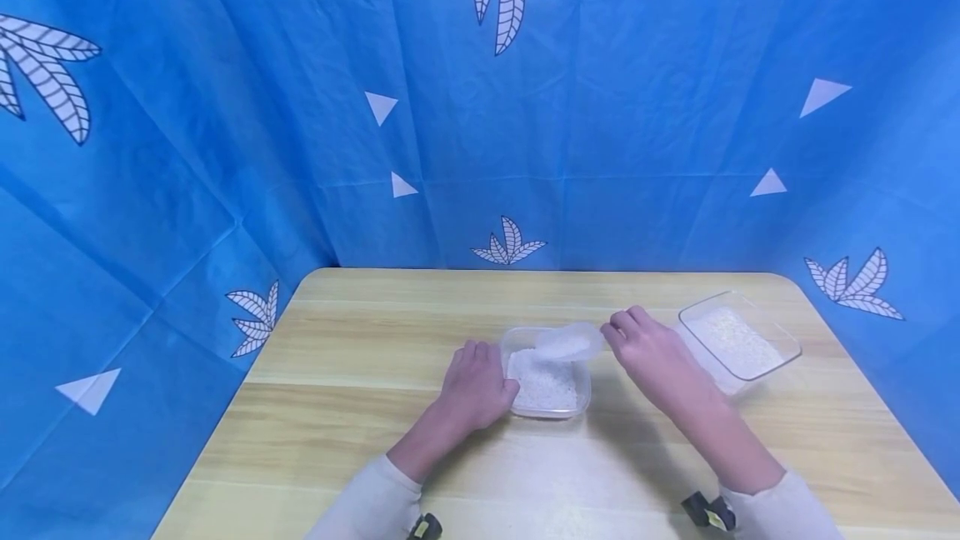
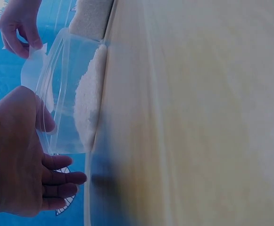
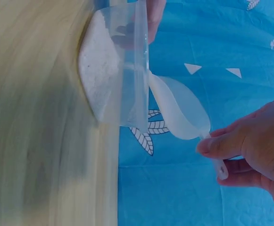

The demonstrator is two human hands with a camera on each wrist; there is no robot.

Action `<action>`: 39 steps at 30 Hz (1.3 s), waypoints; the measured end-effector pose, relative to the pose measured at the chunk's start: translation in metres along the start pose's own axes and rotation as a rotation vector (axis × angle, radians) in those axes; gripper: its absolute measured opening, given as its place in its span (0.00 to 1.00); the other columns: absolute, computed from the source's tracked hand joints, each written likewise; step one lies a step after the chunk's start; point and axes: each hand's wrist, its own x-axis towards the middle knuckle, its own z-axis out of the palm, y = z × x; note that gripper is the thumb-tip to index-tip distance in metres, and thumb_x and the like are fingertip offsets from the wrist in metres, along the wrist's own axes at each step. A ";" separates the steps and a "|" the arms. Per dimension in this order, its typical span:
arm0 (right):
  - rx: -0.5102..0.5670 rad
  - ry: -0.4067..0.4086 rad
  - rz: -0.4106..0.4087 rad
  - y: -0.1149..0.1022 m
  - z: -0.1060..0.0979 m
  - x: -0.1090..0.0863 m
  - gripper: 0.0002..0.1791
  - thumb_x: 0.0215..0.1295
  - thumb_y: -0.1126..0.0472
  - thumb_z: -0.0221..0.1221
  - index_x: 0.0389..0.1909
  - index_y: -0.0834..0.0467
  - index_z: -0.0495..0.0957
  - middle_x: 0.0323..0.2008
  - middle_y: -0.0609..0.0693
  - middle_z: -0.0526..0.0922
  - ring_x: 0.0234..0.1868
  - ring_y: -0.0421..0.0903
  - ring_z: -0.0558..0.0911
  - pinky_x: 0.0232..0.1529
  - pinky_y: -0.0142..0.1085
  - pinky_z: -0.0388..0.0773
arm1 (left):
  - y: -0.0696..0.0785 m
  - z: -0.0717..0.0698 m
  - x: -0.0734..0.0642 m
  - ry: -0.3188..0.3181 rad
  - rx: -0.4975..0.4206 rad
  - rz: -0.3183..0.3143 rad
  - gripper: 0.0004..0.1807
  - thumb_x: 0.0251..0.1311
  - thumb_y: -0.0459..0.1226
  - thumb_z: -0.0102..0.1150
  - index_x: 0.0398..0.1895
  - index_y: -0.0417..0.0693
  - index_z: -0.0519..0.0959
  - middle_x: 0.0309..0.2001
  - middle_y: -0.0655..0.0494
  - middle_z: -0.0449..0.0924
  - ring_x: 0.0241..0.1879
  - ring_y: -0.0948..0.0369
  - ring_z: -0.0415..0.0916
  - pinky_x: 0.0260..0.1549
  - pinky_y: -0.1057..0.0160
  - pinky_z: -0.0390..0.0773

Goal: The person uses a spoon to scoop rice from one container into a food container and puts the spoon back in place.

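A clear plastic container partly filled with white rice-like grains stands on the table. At its left side, my left hand holds the wall, with the thumb at the rim and the fingers along the outside. My right hand pinches the short handle of a translucent white scoop. The scoop holds white grains and hangs tilted over the container's far right part, its front lip at the rim in the right wrist view.
A second clear container of white grains stands to the right, beyond my right forearm. Blue cloth with leaf prints hangs behind the wooden table. Dark wrist straps sit by the sleeves.
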 end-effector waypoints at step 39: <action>-0.033 0.203 -0.171 0.014 -0.002 -0.005 0.24 0.74 0.74 0.36 0.43 0.72 0.84 0.37 0.63 0.84 0.38 0.57 0.82 0.38 0.41 0.85 | 0.000 0.003 0.000 -0.005 0.008 -0.007 0.21 0.61 0.50 0.46 0.43 0.41 0.71 0.38 0.51 0.69 0.42 0.55 0.63 0.52 0.54 0.69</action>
